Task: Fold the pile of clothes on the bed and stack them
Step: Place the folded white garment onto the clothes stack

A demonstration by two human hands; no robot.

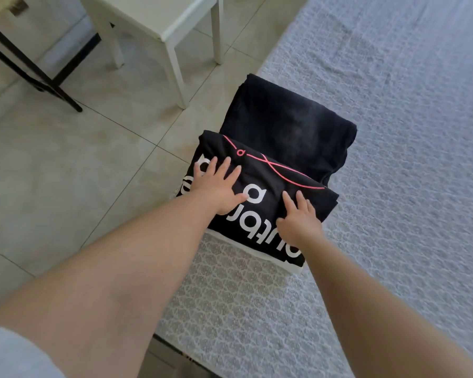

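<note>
A folded black shirt [268, 184] with white letters and a thin pink line lies on top of a white garment [290, 268], whose edge shows beneath it, at the bed's left edge. My left hand [219, 186] presses flat on the shirt's left part, fingers spread. My right hand [298, 219] rests flat on its right part, fingers straight. Behind it lies a second folded black garment [290, 124], plain and dark.
The bed [393, 132] with a pale patterned cover fills the right side. To the left is a tiled floor [66, 173]. A white table [159, 23] stands on the floor near the bed's edge, with a black frame leg [33, 69] further left.
</note>
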